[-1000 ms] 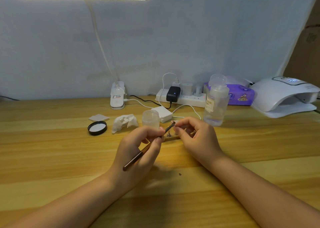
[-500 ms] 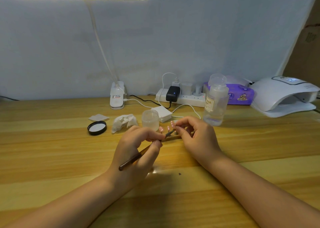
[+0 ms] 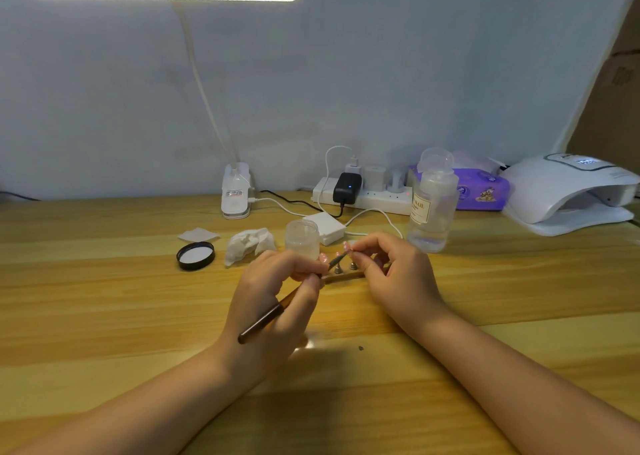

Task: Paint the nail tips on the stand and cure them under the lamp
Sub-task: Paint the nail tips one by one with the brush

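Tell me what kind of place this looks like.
Probably a home or small nail-art workstation: a white curing lamp sits on the wooden desk, nail tips stand on a small holder, and the left hand holds a brush.

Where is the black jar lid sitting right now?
In the head view the black jar lid lies flat on the wooden table, left of the crumpled tissue and just in front of a small white pad.

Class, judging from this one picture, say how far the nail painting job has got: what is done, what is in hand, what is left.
Done: some nail tips on the wooden stand already look pink. In hand: the left hand holds the brush to a tip pinched by the right hand. Left: curing, since the nail lamp sits apart at the far right.
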